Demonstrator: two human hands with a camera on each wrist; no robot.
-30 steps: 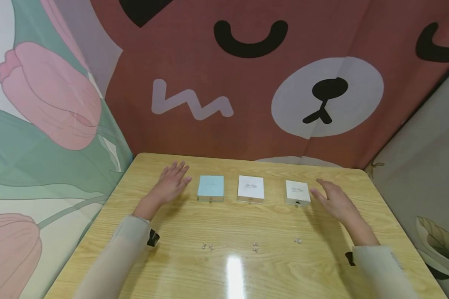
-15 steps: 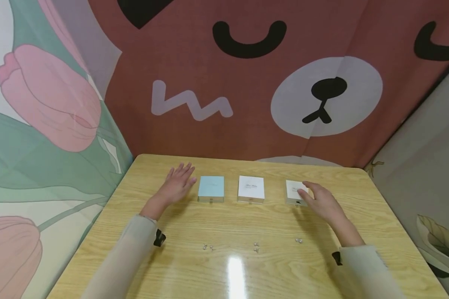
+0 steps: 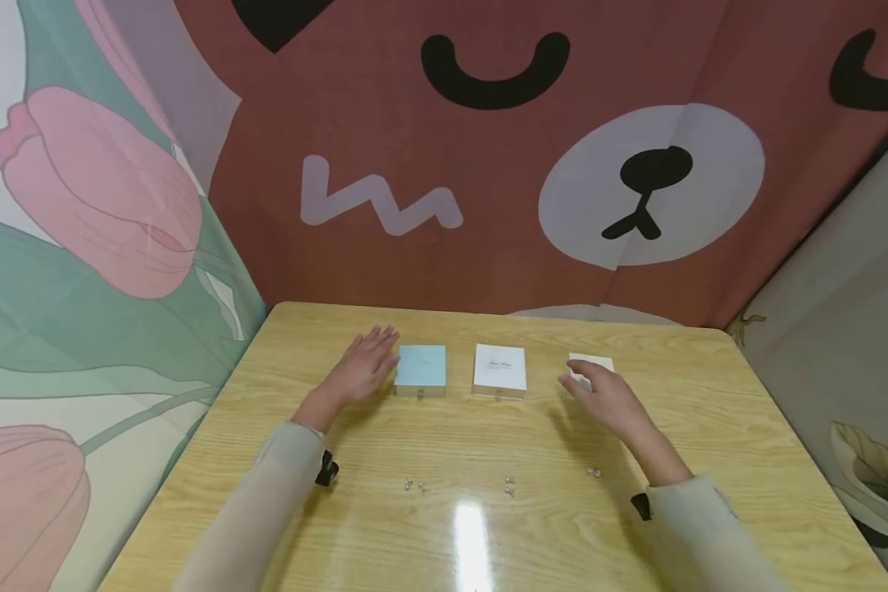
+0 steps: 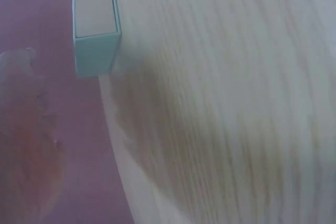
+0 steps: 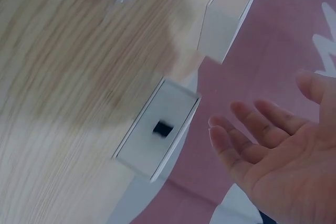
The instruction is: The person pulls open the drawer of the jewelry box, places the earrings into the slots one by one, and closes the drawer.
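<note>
Three small boxes stand in a row on the wooden table: a light blue box point(image 3: 421, 367), a white box point(image 3: 499, 369) and a smaller cream box point(image 5: 156, 129) with a black tab on its front. My left hand point(image 3: 360, 367) has its fingers extended beside the blue box's left side; whether it touches is unclear. Over the cream box hovers my right hand point(image 3: 605, 400), fingers relaxed and slightly bent, hiding much of that box in the head view. The right wrist view shows a gap between those fingers and the box. Neither hand holds anything.
Nearer the front lie small shiny pieces, perhaps earrings: a left pair point(image 3: 414, 486), a middle pair point(image 3: 509, 486) and a right pair point(image 3: 594, 473). A reddish bear-print cloth point(image 3: 385, 271) hangs behind the table's back edge.
My right hand has moved left from beside the cream box to over it. My left hand has shifted right, closer to the blue box. The boxes and small pieces keep their places.
</note>
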